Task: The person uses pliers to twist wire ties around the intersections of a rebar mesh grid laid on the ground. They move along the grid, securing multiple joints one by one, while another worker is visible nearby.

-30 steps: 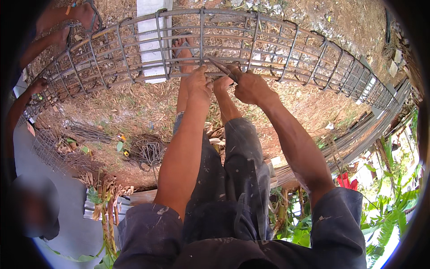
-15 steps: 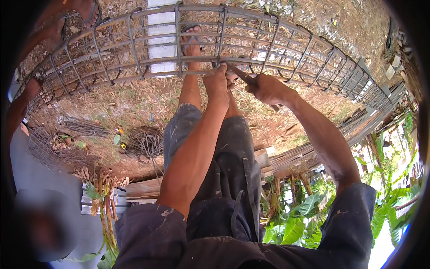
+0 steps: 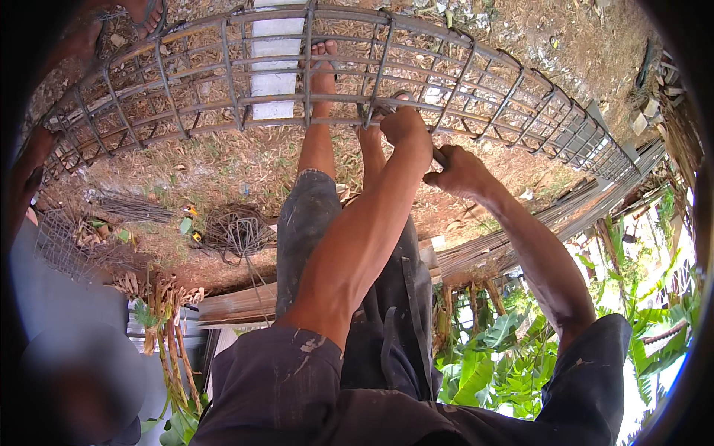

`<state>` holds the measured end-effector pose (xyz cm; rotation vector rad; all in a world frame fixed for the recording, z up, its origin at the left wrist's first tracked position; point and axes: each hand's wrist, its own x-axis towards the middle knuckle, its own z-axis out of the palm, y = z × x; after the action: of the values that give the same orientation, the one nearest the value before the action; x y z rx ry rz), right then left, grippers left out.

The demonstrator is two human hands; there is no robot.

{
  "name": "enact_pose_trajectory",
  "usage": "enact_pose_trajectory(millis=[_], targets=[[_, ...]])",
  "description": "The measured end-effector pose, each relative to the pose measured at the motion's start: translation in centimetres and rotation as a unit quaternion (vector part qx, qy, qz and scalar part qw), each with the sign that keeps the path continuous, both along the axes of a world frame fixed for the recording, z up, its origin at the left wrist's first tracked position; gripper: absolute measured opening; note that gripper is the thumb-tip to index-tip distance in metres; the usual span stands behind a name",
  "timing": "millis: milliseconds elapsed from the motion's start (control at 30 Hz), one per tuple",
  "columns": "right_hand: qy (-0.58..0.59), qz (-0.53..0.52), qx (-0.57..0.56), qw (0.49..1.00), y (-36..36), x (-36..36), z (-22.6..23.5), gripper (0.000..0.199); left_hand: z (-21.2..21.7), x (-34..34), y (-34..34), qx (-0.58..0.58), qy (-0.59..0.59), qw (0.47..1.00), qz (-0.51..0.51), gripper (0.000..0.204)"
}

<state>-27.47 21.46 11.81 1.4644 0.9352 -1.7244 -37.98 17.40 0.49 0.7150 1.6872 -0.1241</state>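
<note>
A long cage of steel reinforcing bars (image 3: 268,97), tied with square stirrups, curves across the upper view in front of my legs. At its near lower bar, close to a stirrup, my left hand (image 3: 406,125) is closed round a dark metal bar tool (image 3: 439,156). The tool's far end reaches the cage just beyond my left fingers; my hand and wrist hide much of its length. Lower and to the right, my right hand (image 3: 462,174) grips the tool's near end. Its exact contact with the cage cannot be made out.
Under the cage lies a pale slab (image 3: 274,67). Another person's foot (image 3: 145,15) is at the upper left, and a blurred person (image 3: 82,372) is at lower left. Coiled wire (image 3: 239,232), wire mesh (image 3: 63,241) and long rods (image 3: 513,238) lie on the ground.
My left hand has moved right and now wraps the bar tool, where before it was at the cage bar. My right hand has shifted right and down along with the tool.
</note>
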Motion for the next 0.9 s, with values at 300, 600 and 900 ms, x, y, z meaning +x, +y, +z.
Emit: enact_pose_trajectory(millis=[300,600,900], targets=[[0.019,-0.430,-0.052,0.901,-8.2,-3.7,-1.7,0.022,0.3,-3.0,0.3,-0.018,-0.161,0.946,0.281,0.034],[0.055,-0.195,-0.192,0.960,-0.8,1.4,-1.1,0.061,2.7,-1.4,0.8,-0.132,-0.230,0.814,0.517,0.037],[-0.161,0.074,0.050,0.983,-2.2,0.0,-1.4,0.043,3.1,3.5,2.9,-0.159,0.001,0.800,0.578,0.023]])
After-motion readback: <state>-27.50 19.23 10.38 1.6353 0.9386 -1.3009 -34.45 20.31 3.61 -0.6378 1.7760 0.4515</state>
